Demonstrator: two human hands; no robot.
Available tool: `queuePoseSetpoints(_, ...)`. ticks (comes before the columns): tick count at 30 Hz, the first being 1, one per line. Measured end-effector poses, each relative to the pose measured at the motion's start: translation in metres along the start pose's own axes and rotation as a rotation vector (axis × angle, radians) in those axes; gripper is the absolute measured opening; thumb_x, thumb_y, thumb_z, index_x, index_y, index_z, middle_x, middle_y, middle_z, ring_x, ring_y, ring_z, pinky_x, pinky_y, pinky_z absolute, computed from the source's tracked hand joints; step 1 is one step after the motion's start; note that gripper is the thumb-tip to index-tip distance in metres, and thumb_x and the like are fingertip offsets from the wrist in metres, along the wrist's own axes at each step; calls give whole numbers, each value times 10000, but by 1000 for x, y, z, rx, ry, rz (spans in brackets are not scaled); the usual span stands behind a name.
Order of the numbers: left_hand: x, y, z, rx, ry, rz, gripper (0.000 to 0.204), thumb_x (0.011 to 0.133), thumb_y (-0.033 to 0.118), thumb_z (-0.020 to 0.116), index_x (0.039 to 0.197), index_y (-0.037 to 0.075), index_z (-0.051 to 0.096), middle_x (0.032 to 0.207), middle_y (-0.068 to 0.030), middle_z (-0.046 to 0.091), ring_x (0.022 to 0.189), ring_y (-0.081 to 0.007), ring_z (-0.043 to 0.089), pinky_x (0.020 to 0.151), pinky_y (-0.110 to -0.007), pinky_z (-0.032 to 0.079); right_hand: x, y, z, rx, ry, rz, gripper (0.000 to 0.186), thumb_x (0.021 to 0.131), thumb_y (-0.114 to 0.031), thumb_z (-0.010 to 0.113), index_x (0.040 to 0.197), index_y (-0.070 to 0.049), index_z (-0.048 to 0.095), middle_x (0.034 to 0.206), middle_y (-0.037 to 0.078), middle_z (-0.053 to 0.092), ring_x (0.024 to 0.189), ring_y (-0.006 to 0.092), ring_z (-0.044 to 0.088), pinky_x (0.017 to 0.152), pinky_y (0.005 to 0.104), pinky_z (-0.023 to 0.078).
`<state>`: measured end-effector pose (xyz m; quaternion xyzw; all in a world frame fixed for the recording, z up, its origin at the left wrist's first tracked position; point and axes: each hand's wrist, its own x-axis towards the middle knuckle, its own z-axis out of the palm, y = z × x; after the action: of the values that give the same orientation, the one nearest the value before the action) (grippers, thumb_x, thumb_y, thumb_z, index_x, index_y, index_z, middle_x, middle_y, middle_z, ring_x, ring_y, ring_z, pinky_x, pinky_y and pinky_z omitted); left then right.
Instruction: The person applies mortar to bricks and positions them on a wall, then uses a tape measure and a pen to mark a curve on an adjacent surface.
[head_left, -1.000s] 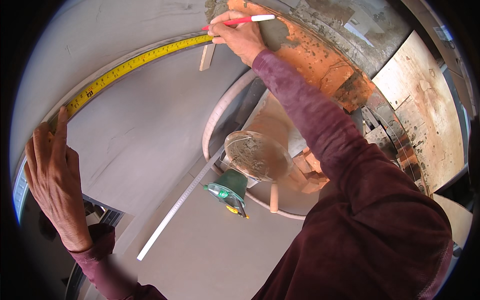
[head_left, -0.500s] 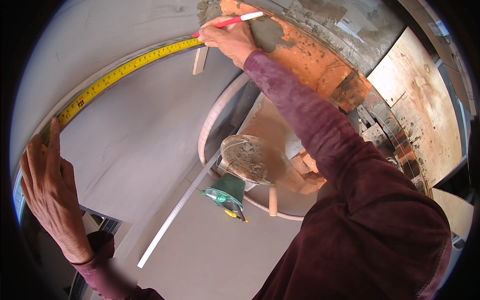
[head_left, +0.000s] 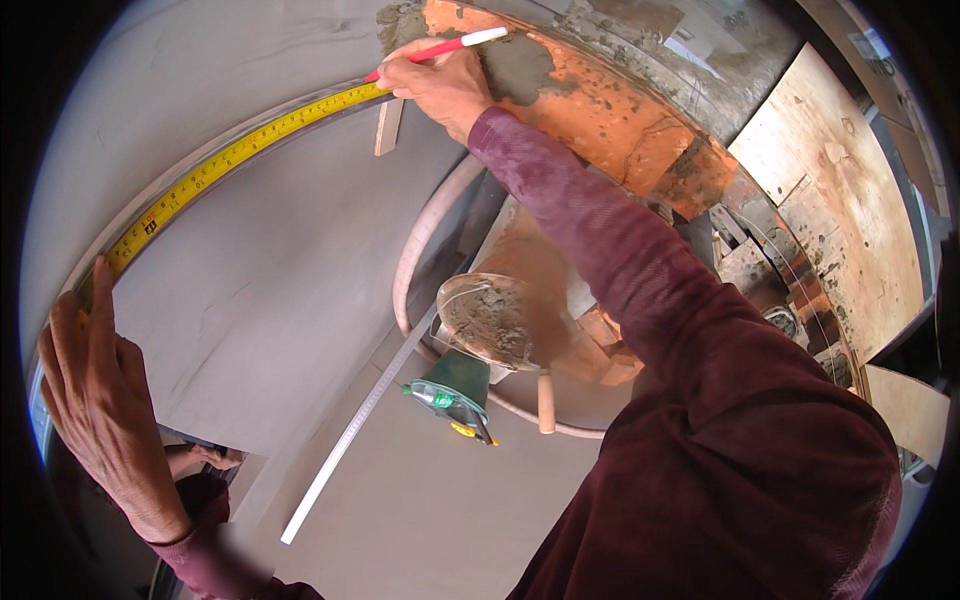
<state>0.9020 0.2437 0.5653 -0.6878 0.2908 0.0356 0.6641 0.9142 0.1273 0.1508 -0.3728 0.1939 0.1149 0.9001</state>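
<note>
Tape measure point(head_left: 200, 182) is running in a curve along the rim of a gray panel point(head_left: 270, 250), its yellow blade stretching from the left hand up to the right. Rows of small black and red figures and graduations are covering the blade, with a black block standing out near its lower end. Fine graduation marks are also lining a white strip point(head_left: 350, 430) that is slanting across the gray floor point(head_left: 440, 500).

The panel's curved upper edge is following the blade, and its broad gray face is spreading below. The floor is stretching between the white strip and the person's dark red sleeve point(head_left: 650, 270); near the middle, a bucket of mortar point(head_left: 485, 320) and a green bucket point(head_left: 450, 380) are standing close together, with a pale hose point(head_left: 425, 235) curving around them.

The left hand point(head_left: 95, 390) is closing around the blade's lower end, its index finger lying extended against the yellow; the fingers are hiding the tape's case. The right hand point(head_left: 440, 88) is pinching a red pen point(head_left: 435, 53) with a white end between nearly closed fingers, just at the blade's upper end, the pen's tip pointing down toward the panel's edge.
</note>
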Motion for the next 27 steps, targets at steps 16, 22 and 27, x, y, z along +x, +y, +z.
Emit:
queuePoseSetpoints(16,4,3,-4,2,24,7,595,917,73,684,1464,254,536,1353,-47,580,1213,-176,558,1012,-319,491,-2,-1,3,9,-17,-25,88,844,-134,713,849,-47,721,859,43,726,855,109,671,810,277,553)
queuePoseSetpoints(22,4,2,-4,-15,31,3,596,911,69,688,1458,255,542,1341,-44,584,1215,-177,557,1026,-324,489,-1,0,3,29,-26,-20,82,840,-126,716,857,-46,718,855,41,728,861,105,676,807,274,553)
queuePoseSetpoints(27,5,4,-7,8,41,12,601,905,66,690,1455,259,545,1335,-45,587,1207,-176,562,1026,-328,494,-1,-2,4,12,-16,-10,82,831,-125,724,846,-45,722,856,41,731,865,110,682,807,278,557)
